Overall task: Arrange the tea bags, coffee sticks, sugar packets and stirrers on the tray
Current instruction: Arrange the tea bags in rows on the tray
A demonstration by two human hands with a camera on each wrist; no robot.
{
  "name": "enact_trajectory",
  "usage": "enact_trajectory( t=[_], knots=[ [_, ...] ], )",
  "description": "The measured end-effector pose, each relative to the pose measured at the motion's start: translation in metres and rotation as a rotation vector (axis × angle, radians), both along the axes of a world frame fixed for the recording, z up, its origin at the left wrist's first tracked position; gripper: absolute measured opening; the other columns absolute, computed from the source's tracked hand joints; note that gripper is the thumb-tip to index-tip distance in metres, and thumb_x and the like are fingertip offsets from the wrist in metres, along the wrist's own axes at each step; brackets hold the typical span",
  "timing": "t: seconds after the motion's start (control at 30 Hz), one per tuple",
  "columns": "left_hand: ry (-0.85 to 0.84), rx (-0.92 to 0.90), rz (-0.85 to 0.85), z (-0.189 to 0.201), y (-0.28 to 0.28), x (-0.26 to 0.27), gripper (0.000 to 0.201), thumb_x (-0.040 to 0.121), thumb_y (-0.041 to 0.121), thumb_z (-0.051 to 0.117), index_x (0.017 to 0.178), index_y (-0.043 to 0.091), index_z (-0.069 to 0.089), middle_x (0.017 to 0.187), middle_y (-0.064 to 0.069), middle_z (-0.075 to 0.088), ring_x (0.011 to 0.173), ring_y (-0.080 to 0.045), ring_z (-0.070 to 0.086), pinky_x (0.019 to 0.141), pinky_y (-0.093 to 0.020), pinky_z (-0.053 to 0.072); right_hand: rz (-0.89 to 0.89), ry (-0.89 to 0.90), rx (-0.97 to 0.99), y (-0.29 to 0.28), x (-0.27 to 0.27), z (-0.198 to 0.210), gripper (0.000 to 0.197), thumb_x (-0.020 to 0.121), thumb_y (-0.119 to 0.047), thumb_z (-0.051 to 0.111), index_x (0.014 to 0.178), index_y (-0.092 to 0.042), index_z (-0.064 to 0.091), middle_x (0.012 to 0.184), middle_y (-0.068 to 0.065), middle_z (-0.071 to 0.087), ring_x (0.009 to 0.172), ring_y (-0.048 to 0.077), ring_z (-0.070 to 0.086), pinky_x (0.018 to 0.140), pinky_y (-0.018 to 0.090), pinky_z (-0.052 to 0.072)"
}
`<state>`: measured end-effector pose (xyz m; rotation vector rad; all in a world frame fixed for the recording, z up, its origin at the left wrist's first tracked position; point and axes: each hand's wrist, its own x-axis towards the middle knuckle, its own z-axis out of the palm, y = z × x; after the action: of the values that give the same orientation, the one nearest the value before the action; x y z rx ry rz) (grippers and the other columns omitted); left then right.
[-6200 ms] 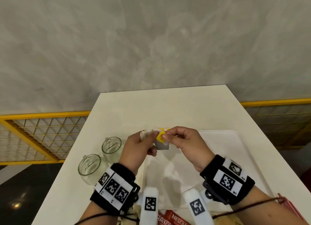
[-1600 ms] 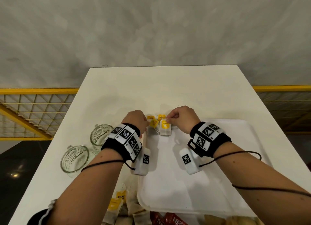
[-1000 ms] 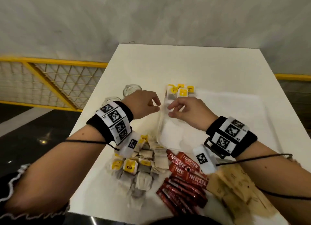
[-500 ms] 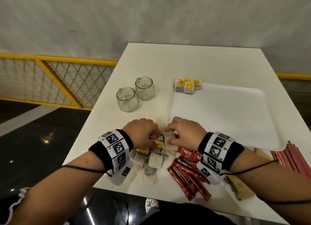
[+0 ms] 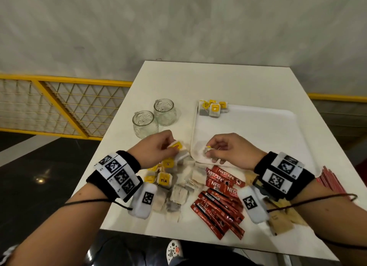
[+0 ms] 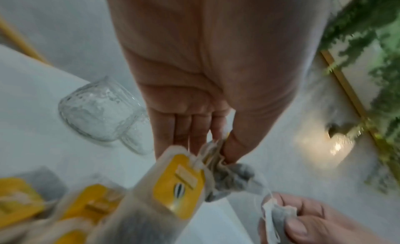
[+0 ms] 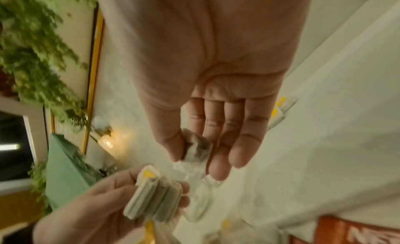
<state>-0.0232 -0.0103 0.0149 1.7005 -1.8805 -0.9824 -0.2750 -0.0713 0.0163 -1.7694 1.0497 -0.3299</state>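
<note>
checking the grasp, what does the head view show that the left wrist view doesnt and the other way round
Only the head view shows the tray, the tea bags at its far corner, the coffee sticks and the stirrers. Only the left wrist view shows the left hand's thumb pinching from the palm side. Both show the left hand and right hand holding tea bags, and a glass jar.

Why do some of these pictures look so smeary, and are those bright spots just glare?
Head view: mostly sharp, the coffee sticks readable, though the wide lens bends the table edges; a lamp glints off the dark floor. Left wrist view: motion blur smears the tea bags and the glass jar; a bright lamp glare sits at right. Right wrist view: soft throughout, with blurred foliage.
</note>
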Motion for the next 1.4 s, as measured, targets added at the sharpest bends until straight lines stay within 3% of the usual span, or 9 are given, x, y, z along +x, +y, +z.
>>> enact_trajectory(
  t=[0.1, 0.27, 0.4, 0.57, 0.8, 0.93, 1.13, 1.27, 1.4],
  knots=[
    [0.203, 0.059, 0.13, 0.008, -0.006, -0.004, 0.033, 0.072, 0.054, 0.059, 0.076, 0.024, 0.048, 0.067, -0.001, 0.056, 0.065, -0.022, 0.053, 0.065, -0.04, 0.041, -0.044, -0.161, 0.108, 0.001, -0.005, 0.022, 0.008, 0.086, -0.012, 0.07, 0.093, -0.01, 0.067, 0.077, 0.007, 0.069, 0.068, 0.018, 0.066, 0.066, 0.031, 0.054],
    [0.786, 0.216, 0.289, 0.021, -0.014, -0.036, 0.015, 0.097, 0.025, 0.052, 0.099, 0.011, 0.057, 0.098, -0.025, 0.068, 0.094, -0.043, 0.068, 0.074, -0.046, 0.05, -0.031, -0.368, 0.134, 0.001, -0.008, 0.053, 0.019, 0.088, -0.006, 0.063, 0.107, -0.006, 0.07, 0.077, 0.002, 0.071, 0.074, 0.018, 0.068, 0.073, 0.027, 0.058],
    [1.054, 0.308, 0.286, 0.029, -0.021, -0.06, 0.029, 0.103, 0.017, 0.038, 0.114, -0.005, 0.055, 0.097, -0.022, 0.07, 0.08, -0.037, 0.071, 0.059, -0.039, 0.057, -0.146, -0.471, 0.174, -0.004, -0.012, 0.055, 0.022, 0.083, -0.001, 0.067, 0.104, -0.005, 0.07, 0.089, 0.011, 0.072, 0.078, 0.018, 0.069, 0.078, 0.027, 0.057],
    [1.082, 0.33, 0.367, 0.021, -0.032, -0.08, 0.024, 0.102, 0.013, 0.039, 0.099, -0.002, 0.058, 0.079, -0.015, 0.07, 0.063, -0.019, 0.068, 0.047, -0.028, 0.053, -0.266, -0.523, 0.246, -0.01, -0.019, 0.043, 0.022, 0.083, -0.011, 0.068, 0.102, -0.002, 0.072, 0.106, 0.013, 0.072, 0.096, 0.018, 0.069, 0.081, 0.025, 0.056],
    [0.894, 0.316, 0.472, 0.009, -0.048, -0.098, 0.022, 0.096, 0.008, 0.035, 0.099, 0.016, 0.055, 0.069, -0.006, 0.057, 0.046, -0.016, 0.051, 0.036, -0.018, 0.032, -0.369, -0.481, 0.153, -0.019, -0.032, 0.025, 0.033, 0.076, 0.008, 0.072, 0.107, -0.004, 0.069, 0.096, 0.007, 0.07, 0.081, 0.006, 0.068, 0.072, 0.014, 0.052],
    [0.765, 0.34, 0.48, 0.009, -0.056, -0.101, 0.023, 0.093, 0.013, 0.038, 0.084, 0.016, 0.059, 0.07, -0.009, 0.049, 0.04, -0.012, 0.034, 0.037, -0.014, 0.02, -0.417, -0.492, 0.049, -0.027, -0.039, 0.024, 0.043, 0.07, 0.009, 0.077, 0.107, -0.01, 0.069, 0.097, 0.006, 0.066, 0.084, 0.011, 0.066, 0.081, 0.024, 0.056],
    [0.762, 0.27, 0.36, 0.01, -0.06, -0.109, 0.017, 0.097, 0.016, 0.051, 0.095, 0.017, 0.068, 0.08, -0.016, 0.04, 0.044, -0.011, 0.032, 0.039, -0.016, 0.018, -0.464, -0.482, -0.096, -0.036, -0.036, 0.022, 0.036, 0.071, 0.006, 0.077, 0.101, -0.012, 0.068, 0.101, 0.012, 0.067, 0.083, 0.012, 0.065, 0.079, 0.022, 0.055],
    [0.748, 0.188, 0.361, 0.009, -0.072, -0.115, 0.009, 0.089, 0.027, 0.066, 0.092, 0.018, 0.067, 0.068, -0.009, 0.044, 0.042, -0.012, 0.03, 0.039, -0.016, 0.019, -0.466, -0.438, -0.117, -0.042, -0.033, 0.015, 0.034, 0.072, 0.002, 0.078, 0.099, -0.015, 0.068, 0.103, 0.016, 0.067, 0.089, 0.027, 0.067, 0.084, 0.033, 0.056],
    [0.643, 0.055, 0.348, 0.008, -0.082, -0.111, 0.011, 0.088, 0.026, 0.069, 0.081, 0.018, 0.065, 0.05, 0.001, 0.034, 0.038, -0.011, 0.021, 0.038, -0.017, 0.02, -0.381, -0.425, -0.066, -0.046, -0.033, 0.01, 0.032, 0.078, 0.002, 0.073, 0.105, -0.012, 0.067, 0.101, 0.014, 0.069, 0.085, 0.017, 0.066, 0.081, 0.026, 0.053]
  ],
)
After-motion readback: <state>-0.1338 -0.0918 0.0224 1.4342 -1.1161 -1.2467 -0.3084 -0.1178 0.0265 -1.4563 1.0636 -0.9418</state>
